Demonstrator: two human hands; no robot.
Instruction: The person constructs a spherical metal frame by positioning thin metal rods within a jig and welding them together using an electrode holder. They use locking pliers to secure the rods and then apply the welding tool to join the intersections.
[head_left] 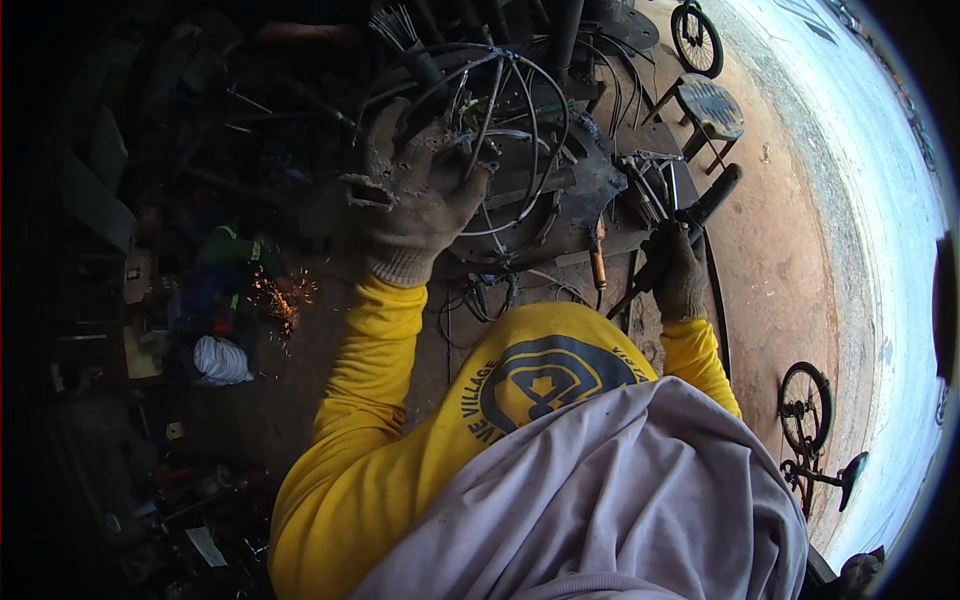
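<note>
My left hand (420,205), in a worn, dirty work glove, is spread beside a wire frame of curved metal rods (530,130). Its fingers are apart, with the thumb close to the rods; the glove's fingertips look ragged. On the right, my right hand (683,280), also gloved, is closed around a dark tool with a thick rounded end (716,195); its exact kind is not clear. Between the hands, a copper-coloured torch-like handle (598,258) with a cable lies against the dark metal plate (590,185). Several thin metal rods (655,185) lie just beyond my right hand.
At left, a person in dark clothing with bright strips (228,260) works amid flying sparks (283,300). Near them sits a white bundle (221,361). A stool (708,105), a bicycle wheel (697,42) and a bicycle (806,410) stand at right. Cables (480,300) hang near my body.
</note>
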